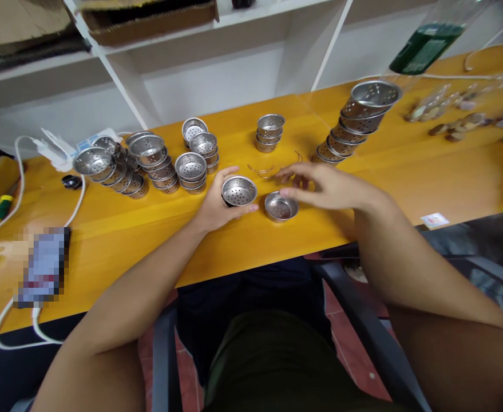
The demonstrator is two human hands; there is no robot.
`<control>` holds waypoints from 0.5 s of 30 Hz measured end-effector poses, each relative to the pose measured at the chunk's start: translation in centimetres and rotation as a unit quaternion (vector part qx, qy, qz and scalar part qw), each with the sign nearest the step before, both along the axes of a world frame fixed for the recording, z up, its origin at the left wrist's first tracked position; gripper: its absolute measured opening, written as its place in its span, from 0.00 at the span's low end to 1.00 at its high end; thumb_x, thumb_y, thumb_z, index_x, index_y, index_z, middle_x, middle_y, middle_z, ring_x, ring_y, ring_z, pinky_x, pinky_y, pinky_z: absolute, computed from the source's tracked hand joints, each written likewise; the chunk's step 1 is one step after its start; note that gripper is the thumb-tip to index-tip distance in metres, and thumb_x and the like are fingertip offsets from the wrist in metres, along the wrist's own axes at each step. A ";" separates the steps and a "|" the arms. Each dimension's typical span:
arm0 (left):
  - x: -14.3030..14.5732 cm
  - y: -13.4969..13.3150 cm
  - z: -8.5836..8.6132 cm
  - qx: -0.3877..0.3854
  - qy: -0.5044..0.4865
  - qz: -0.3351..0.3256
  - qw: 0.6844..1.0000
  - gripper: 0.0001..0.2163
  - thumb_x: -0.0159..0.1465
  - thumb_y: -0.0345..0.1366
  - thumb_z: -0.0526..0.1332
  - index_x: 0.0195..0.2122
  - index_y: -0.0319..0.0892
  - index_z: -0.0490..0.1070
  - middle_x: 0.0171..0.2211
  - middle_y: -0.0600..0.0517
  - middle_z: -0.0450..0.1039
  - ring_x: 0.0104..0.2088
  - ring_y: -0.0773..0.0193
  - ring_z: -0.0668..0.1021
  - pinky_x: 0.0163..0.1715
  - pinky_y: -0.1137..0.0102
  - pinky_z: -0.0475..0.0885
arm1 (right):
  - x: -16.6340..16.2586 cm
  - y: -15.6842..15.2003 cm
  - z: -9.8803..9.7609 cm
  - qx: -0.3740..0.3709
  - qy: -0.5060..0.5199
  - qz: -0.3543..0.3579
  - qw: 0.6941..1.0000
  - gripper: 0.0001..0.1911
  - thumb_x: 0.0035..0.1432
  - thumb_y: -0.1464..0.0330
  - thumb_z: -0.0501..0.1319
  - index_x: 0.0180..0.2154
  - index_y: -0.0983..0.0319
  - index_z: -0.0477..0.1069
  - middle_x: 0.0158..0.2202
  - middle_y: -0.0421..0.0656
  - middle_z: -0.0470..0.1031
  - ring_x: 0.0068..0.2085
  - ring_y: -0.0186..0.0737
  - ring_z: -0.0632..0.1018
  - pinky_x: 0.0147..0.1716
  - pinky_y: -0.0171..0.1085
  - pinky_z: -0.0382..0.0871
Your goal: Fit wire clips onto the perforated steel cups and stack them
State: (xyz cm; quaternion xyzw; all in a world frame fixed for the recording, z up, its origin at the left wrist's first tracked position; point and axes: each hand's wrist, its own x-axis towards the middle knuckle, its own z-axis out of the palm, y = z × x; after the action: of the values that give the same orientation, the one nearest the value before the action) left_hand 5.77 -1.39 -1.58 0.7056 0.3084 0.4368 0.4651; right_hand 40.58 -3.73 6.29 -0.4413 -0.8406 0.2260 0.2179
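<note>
My left hand [217,205] is closed round a small perforated metal cup [239,191], thumb at the near side and fingers behind. The cup's mouth faces up toward me. To its right a shallow metal cup [281,207] stands on the table. Over the far right of that cup hovers my right hand [315,184], fingers bent and apart, the thumb at or just above the rim. Thin copper-coloured wire pieces [261,170] lie beyond, close to my right fingertips. Whether those fingertips touch a wire, I cannot tell.
Stacks of perforated cups [162,166] stand at the left, with a short stack [270,133] at the back and a tall leaning stack [345,129] to the right. A phone [45,266] with white cables lies at left. Behind it all are white shelves [217,74]; a bottle [427,48] stands back right.
</note>
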 end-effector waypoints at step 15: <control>0.0 0.5 -0.1 0.034 0.001 -0.010 0.999 0.60 0.55 0.69 0.95 0.79 0.51 0.68 0.68 0.37 0.87 0.68 0.38 0.92 0.72 0.43 0.88 | -5.1 9.7 1.4 0.010 -0.349 0.050 0.936 0.14 0.62 0.77 0.79 0.30 0.56 0.79 0.25 0.39 0.77 0.26 0.40 0.67 0.34 0.45 0.57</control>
State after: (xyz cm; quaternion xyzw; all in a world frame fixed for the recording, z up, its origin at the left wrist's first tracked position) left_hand 5.73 -0.89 -1.70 0.7245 0.2867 0.4416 0.4448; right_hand 35.50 6.00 7.73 -0.4474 -0.8871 0.0605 -0.0962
